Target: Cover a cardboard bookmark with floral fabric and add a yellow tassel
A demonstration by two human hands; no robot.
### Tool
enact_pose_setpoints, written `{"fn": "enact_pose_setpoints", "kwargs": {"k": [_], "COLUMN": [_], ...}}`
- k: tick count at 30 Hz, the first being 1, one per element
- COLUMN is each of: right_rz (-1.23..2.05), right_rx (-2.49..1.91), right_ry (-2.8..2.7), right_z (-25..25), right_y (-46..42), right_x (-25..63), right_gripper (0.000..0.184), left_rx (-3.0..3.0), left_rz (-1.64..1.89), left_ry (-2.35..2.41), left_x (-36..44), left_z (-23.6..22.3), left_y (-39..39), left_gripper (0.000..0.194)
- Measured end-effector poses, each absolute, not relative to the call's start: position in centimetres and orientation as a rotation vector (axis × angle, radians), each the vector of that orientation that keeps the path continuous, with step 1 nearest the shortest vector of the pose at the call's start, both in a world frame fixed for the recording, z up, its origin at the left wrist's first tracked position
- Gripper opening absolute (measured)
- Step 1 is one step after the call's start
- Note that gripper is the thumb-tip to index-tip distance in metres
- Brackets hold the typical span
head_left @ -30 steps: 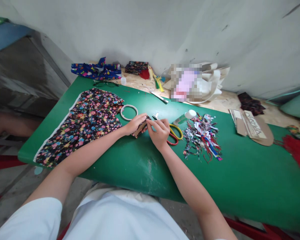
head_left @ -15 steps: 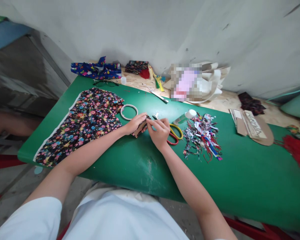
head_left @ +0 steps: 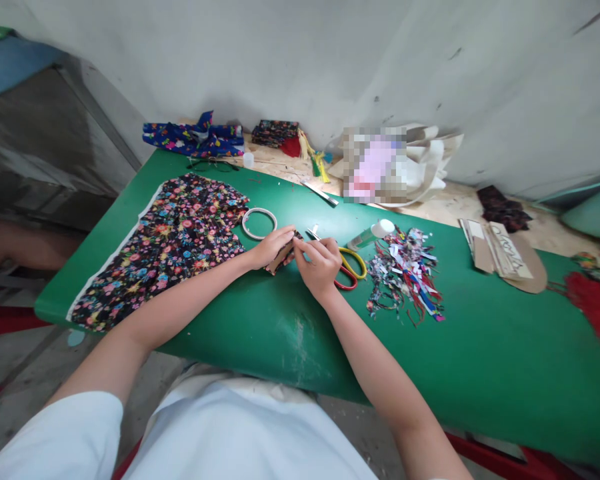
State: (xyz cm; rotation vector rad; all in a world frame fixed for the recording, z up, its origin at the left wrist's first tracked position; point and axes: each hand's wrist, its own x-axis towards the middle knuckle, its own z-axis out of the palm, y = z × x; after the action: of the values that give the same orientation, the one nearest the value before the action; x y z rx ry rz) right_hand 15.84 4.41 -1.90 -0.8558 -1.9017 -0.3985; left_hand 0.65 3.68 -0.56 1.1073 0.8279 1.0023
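While your left hand (head_left: 269,248) and right hand (head_left: 320,263) pinch the fabric piece (head_left: 283,254), scissors (head_left: 347,268) lie beside them; scraps (head_left: 405,273) rightward, floral cloth (head_left: 170,240) at the table's (head_left: 480,360) left edge.

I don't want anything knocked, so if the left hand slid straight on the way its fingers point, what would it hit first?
Most likely the right hand, which meets the left hand over the small fabric-covered piece both pinch. Beyond it lie the scissors, though depth is hard to judge.
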Motion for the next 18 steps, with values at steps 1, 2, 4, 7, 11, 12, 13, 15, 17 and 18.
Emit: {"fn": "enact_pose_setpoints", "kwargs": {"k": [1,2,4,7,11,12,13,15,17,18], "right_rz": [-0.392,-0.38,-0.356,-0.342,-0.319,-0.321,-0.325,-0.332,-0.328,-0.322], "right_rx": [-0.842,-0.825,-0.798,-0.838,-0.851,-0.829,-0.812,-0.81,-0.839,-0.854], "right_ry": [-1.895,-1.886,-1.871,-1.871,-1.853,-1.841,-1.833,-1.832,-1.843,-1.848], "right_z": [-1.82,-1.77,-1.76,-1.88,-1.94,-1.93,-1.92,-1.93,-2.0,-2.05], "right_y": [4.4,4.39,4.4,4.41,4.44,4.45,4.46,4.47,4.47,4.46], "right_x": [15.79,15.76,15.7,15.67,15.68,15.69,15.7,15.75,15.8,15.82], "right_gripper": [0.014,0.013,0.012,0.013,0.012,0.012,0.011,0.011,0.011,0.011], "left_rx": [1.11,1.112,1.117,1.116,1.095,1.091,1.088,1.083,1.079,1.079], "left_rz": [1.004,1.006,1.005,0.993,0.996,0.996,0.994,0.988,0.985,0.985], "left_ry": [0.827,0.825,0.82,0.819,0.809,0.805,0.802,0.801,0.802,0.803], "left_x": [0.65,0.64,0.62,0.57,0.52,0.52,0.51,0.51,0.5,0.5], "left_z": [-0.56,-0.55,-0.5,-0.39,-0.31,-0.3,-0.3,-0.31,-0.32,-0.33], "left_y": [3.69,3.69,3.69,3.69,3.69,3.69,3.7,3.71,3.71,3.71], "left_gripper": [0.04,0.041,0.041,0.039,0.036,0.036,0.036,0.037,0.038,0.038]}}
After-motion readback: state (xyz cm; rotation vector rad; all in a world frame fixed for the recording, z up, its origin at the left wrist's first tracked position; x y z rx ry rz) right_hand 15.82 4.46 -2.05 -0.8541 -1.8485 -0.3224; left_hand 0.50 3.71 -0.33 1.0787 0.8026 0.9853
